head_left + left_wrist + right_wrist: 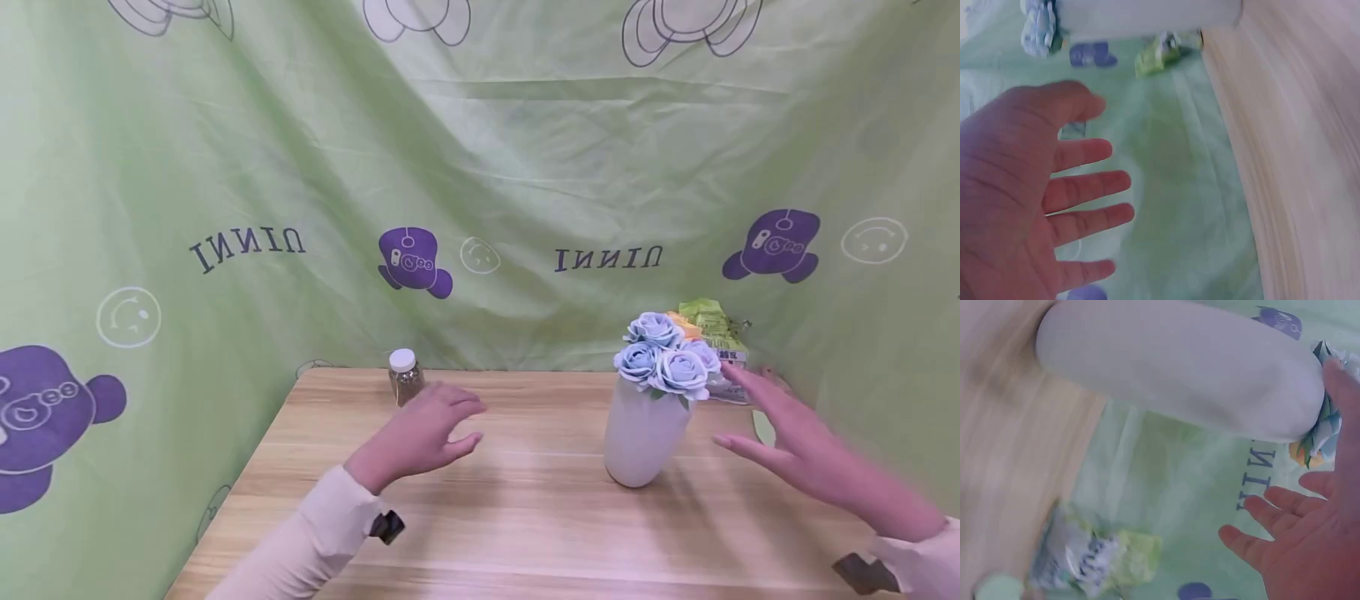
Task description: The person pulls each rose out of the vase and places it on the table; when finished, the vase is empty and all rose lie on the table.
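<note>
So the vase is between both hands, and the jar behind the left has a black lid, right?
Not black: the head view shows a white lid on the jar behind the left hand; the vase is between that hand and the right hand.

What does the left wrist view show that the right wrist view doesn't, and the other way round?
Only the left wrist view: the left hand, palm in sight, fingers apart, holding nothing.

Only the right wrist view: the right hand, also holding nothing; a pale green round thing, cut off by the frame's edge and too partial to identify; and readable lettering on the curtain.

Both: the white vase, blue flowers at its mouth, the packet, the wooden table and the green curtain.
</note>
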A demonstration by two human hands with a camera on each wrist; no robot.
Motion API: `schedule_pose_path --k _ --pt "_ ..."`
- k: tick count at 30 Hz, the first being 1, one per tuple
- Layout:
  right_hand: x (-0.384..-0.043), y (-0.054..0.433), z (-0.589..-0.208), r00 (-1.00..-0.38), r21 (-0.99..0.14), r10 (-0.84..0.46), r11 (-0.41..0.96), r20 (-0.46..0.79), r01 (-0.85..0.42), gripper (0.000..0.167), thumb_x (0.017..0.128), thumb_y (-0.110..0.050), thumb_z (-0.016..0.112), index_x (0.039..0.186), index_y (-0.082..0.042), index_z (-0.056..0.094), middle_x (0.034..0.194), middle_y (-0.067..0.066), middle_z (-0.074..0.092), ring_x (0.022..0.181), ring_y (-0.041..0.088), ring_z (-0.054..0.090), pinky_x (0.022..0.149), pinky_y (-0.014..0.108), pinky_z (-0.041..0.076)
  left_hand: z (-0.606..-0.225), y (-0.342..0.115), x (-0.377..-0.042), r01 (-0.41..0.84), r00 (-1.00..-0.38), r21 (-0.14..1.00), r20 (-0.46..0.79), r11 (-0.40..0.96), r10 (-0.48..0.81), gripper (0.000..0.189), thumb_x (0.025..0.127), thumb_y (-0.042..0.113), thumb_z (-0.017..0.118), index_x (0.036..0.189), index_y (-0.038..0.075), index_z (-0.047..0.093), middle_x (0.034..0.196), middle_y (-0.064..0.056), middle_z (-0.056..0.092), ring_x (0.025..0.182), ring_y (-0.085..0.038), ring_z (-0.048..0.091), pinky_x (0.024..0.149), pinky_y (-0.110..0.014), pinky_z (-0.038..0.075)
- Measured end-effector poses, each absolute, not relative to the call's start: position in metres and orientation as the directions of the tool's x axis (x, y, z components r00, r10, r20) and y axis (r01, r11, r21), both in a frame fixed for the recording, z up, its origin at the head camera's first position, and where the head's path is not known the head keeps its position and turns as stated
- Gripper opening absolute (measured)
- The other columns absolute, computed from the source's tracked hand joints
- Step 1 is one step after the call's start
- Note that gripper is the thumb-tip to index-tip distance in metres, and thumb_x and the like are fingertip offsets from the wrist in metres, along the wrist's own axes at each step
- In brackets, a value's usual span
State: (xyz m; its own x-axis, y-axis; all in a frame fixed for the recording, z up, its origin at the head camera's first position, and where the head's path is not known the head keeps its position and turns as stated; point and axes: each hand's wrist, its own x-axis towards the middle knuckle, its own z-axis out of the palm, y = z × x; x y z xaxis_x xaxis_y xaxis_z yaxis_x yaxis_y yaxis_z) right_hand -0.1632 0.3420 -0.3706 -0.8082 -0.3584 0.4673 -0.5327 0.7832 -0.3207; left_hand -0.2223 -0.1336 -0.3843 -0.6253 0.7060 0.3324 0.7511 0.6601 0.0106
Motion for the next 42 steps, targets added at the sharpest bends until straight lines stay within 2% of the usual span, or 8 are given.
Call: schedule_pose_path --k 2,6,9,15,20,26,31,42 --pt "-0.165 0.338 -0.375 -0.803 -0.369 -0.328 0.758 0.498 -0.538 0.097 0.077 -0.013 0.084 0.157 -0.015 0.030 0.148 0.023 0.050 0.128 -0.025 0.029 0.103 -0.007 0.016 -0.385 -0.118 -0.224 0.785 -0.586 0.042 0.375 0.618 0.718 0.030 0.099 0.035 0.061 0.119 0.016 0.071 0.116 0.002 0.073 0.111 -0.016 0.069 0.101 -0.037 0.055" --pt "-0.167 0.329 -0.384 -0.824 -0.513 -0.269 0.674 0.499 -0.531 0.092 0.077 -0.005 0.083 0.155 -0.008 0.034 0.143 -0.019 0.052 0.117 -0.026 0.042 0.095 -0.006 0.033 -0.383 -0.084 -0.226 0.827 -0.535 0.107 0.452 0.552 0.714 0.018 0.100 0.028 0.060 0.107 0.018 0.074 0.102 0.007 0.076 0.098 -0.010 0.071 0.089 -0.028 0.059" --pt "-0.172 0.320 -0.390 -0.832 -0.606 -0.252 0.586 0.495 -0.538 0.088 0.078 0.002 0.080 0.152 0.000 0.034 0.134 -0.038 0.044 0.116 -0.023 0.048 0.091 -0.003 0.041 -0.376 -0.058 -0.228 0.831 -0.536 0.143 0.463 0.538 0.706 0.018 0.100 0.026 0.060 0.108 0.016 0.073 0.103 0.005 0.076 0.099 -0.011 0.071 0.091 -0.027 0.058" --pt "-0.181 0.317 -0.404 -0.841 -0.740 -0.237 0.399 0.487 -0.541 0.087 0.078 0.017 0.071 0.152 0.007 0.027 0.134 -0.035 0.047 0.114 -0.017 0.054 0.088 0.004 0.051 -0.357 -0.014 -0.223 0.776 -0.628 0.228 0.358 0.588 0.691 0.042 0.102 0.037 0.055 0.135 0.012 0.060 0.134 -0.003 0.067 0.125 -0.017 0.063 0.108 -0.031 0.051" --pt "-0.185 0.322 -0.412 -0.891 -0.813 -0.182 0.364 0.417 -0.455 0.078 0.087 0.013 0.065 0.151 0.014 0.020 0.127 -0.038 0.048 0.111 -0.019 0.054 0.085 0.005 0.052 -0.355 0.012 -0.224 0.736 -0.676 0.278 0.350 0.617 0.648 0.056 0.101 0.047 0.054 0.145 0.013 0.051 0.145 -0.003 0.059 0.136 -0.018 0.055 0.114 -0.032 0.046" --pt "-0.188 0.310 -0.417 -0.903 -0.792 -0.122 0.442 0.411 -0.420 0.068 0.093 0.004 0.064 0.150 0.011 0.028 0.125 -0.041 0.043 0.108 -0.023 0.050 0.082 0.004 0.052 -0.355 0.035 -0.231 0.710 -0.704 0.328 0.374 0.624 0.604 0.066 0.097 0.061 0.051 0.146 0.017 0.051 0.149 0.002 0.055 0.140 -0.017 0.051 0.116 -0.034 0.045" --pt "-0.191 0.301 -0.418 -0.902 -0.806 -0.129 0.410 0.413 -0.427 0.074 0.094 0.002 0.064 0.157 -0.004 0.027 0.133 -0.033 0.044 0.114 -0.021 0.050 0.087 0.005 0.051 -0.354 0.050 -0.234 0.691 -0.723 0.390 0.395 0.609 0.567 0.058 0.099 0.057 0.049 0.142 0.019 0.055 0.150 -0.002 0.054 0.141 -0.019 0.049 0.118 -0.038 0.043" --pt "-0.197 0.294 -0.417 -0.893 -0.789 -0.145 0.424 0.426 -0.445 0.081 0.091 0.002 0.068 0.158 -0.009 0.024 0.152 -0.010 0.042 0.120 -0.020 0.045 0.093 0.004 0.047 -0.363 0.068 -0.235 0.565 -0.824 0.647 0.418 0.512 0.382 0.053 0.087 0.044 0.076 0.131 0.016 0.066 0.145 0.003 0.058 0.139 -0.017 0.049 0.119 -0.043 0.038"
